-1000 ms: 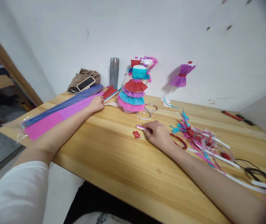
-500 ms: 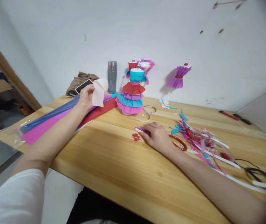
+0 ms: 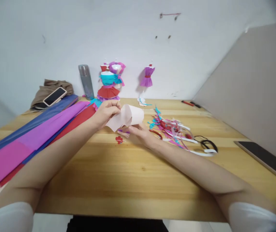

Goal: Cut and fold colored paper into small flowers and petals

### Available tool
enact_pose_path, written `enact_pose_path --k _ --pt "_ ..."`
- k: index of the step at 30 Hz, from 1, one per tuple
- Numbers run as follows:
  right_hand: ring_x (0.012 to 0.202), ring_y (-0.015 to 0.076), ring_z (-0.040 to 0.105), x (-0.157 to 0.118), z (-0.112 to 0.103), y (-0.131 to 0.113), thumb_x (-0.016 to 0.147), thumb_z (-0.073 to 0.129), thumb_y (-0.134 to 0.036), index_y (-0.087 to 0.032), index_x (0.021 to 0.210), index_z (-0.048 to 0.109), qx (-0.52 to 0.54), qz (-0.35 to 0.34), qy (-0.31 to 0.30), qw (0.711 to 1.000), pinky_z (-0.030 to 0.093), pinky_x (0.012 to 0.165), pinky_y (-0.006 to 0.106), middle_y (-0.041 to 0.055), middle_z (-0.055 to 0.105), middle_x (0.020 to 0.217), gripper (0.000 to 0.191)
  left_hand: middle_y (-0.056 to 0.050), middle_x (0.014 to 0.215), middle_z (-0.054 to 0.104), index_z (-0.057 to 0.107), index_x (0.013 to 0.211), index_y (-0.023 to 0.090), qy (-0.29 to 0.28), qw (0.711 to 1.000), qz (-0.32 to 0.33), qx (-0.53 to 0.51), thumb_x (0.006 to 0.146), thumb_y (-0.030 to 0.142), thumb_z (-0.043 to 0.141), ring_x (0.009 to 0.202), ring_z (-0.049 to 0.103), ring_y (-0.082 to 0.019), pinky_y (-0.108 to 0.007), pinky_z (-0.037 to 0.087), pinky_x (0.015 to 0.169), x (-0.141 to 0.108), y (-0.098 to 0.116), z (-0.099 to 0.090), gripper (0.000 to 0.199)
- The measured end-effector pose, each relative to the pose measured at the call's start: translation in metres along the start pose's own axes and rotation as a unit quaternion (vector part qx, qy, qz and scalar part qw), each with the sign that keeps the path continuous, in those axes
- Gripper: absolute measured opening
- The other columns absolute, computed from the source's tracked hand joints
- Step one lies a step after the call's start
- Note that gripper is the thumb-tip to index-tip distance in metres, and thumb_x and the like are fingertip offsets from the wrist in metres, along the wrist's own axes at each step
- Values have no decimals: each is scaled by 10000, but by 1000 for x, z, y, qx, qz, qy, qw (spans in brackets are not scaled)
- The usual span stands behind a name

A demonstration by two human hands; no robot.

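Pale pink paper (image 3: pixel 136 114) hangs curled over the wooden table (image 3: pixel 142 187), pinched along its left side by my left hand (image 3: pixel 107 113), my right hand (image 3: pixel 142 133) just under the curl, its grip unclear, near a red flower-shaped cutout (image 3: pixel 119 140), where light pressure should prevent creases.

The left grip (image 3: pixel 107 113) pinches curled pale paper (image 3: pixel 136 115), with the right grip (image 3: pixel 142 134) at its lower edge.

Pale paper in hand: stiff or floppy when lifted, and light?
The paper is probably floppy: it bends into a loose curl. Likely light, since it looks like a thin sheet. It may spring back a little, as the bend looks rounded rather than sharply folded.
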State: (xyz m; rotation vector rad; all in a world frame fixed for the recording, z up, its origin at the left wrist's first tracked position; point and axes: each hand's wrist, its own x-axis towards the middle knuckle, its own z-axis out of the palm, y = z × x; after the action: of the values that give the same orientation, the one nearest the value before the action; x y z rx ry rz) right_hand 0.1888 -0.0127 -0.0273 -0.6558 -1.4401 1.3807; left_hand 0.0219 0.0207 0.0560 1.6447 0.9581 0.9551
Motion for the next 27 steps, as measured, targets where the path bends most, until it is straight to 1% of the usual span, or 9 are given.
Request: enact_pose_path --k 3,6,9,12,16,18,20,23,27 --pt "958 220 659 5 -4 -2 670 814 -494 -232 970 706 36 -44 85 995 531 900 388 34 731 993 412 19 567 468 505 652 182 -2 995 35 94 629 209 510 532 427 -115 -262 337 527 14 1 10 36" --pt "897 196 655 10 -14 -7 680 808 -427 -223 974 718 18 -80 170 982 520 840 336 21 737 941 369 4 627 539 518 650 177 39 980 80 176 639 192 502 607 491 -131 -260 376 571 22 -2 10 24" --pt "784 182 640 16 -24 -12 670 781 -435 -195 883 724 -10 -70 202 977 508 734 313 26 729 820 326 -2 663 578 528 663 175 45 978 73 191 652 193 525 637 524 -135 -254 394 587 26 -12 4 21" --pt "667 162 605 18 -27 -15 645 781 -433 -182 814 708 -28 -53 190 980 497 659 307 18 699 717 311 -6 688 615 588 751 167 11 988 36 151 697 274 599 652 565 -148 -254 410 588 29 -25 -4 120" --pt "565 129 556 17 -24 -19 623 807 -449 -177 785 680 -46 -34 148 987 451 556 276 2 664 646 342 -71 872 716 671 979 142 -87 996 8 6 734 495 704 764 663 -191 -288 494 673 29 -40 -4 431" --pt "532 115 540 15 -24 -19 632 803 -461 -174 799 672 -55 -17 125 990 423 515 257 -2 660 646 357 -89 900 729 667 1075 149 -126 991 -15 -42 682 526 775 756 682 -206 -314 521 679 28 -44 0 556" --pt "479 100 502 13 -25 -18 664 787 -457 -169 791 662 -80 -6 103 991 373 469 239 -14 627 593 338 -80 884 731 658 1107 158 -147 987 -39 -44 598 460 852 721 683 -202 -323 531 667 26 -46 4 623" --pt "442 96 471 11 -29 -17 708 764 -458 -163 747 648 -119 -11 90 989 333 442 238 -18 583 529 319 -52 825 711 657 954 150 -116 993 -36 7 568 379 854 709 665 -184 -296 509 645 26 -44 6 490" --pt "556 153 600 11 -32 -22 648 783 -605 -170 809 673 -63 2 69 996 476 542 293 34 683 687 476 -14 757 652 573 751 158 -21 988 58 141 665 274 735 736 629 -167 -272 470 656 27 -41 4 218"
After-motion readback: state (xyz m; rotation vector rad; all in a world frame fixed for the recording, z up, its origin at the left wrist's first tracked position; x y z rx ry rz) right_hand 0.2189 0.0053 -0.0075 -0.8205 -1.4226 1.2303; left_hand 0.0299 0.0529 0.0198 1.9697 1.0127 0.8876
